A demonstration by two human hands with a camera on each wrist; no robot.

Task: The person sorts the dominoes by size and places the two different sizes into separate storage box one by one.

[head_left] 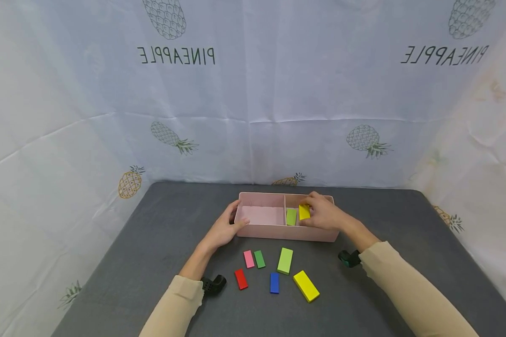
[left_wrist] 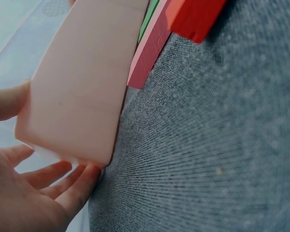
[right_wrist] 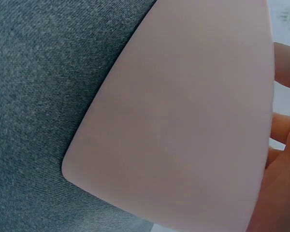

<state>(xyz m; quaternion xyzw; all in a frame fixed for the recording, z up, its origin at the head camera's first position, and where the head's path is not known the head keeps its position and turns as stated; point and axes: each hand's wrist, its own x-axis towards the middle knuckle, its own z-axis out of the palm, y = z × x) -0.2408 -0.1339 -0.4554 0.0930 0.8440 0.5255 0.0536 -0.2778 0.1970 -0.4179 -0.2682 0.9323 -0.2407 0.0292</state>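
Note:
A pink two-compartment box (head_left: 261, 231) stands on the dark table. At its left end my left hand (head_left: 223, 228) grips it, the thumb at the front rim and the fingers (left_wrist: 77, 191) spread along the end wall. Over the smaller right compartment my right hand (head_left: 323, 213) pinches a yellow block (head_left: 304, 212) between thumb and fingers. Beside that block, a light green block (head_left: 291, 216) stands in the same compartment, left of the yellow one. In the right wrist view the box wall (right_wrist: 169, 116) hides the yellow block and most of the fingers.
In front of the box lie several blocks: pink (head_left: 249, 259), dark green (head_left: 259, 259), red (head_left: 241, 279), blue (head_left: 274, 283), a larger light green one (head_left: 285, 260) and a larger yellow one (head_left: 306, 286). A white pineapple-print cloth (head_left: 253, 93) hangs behind the table.

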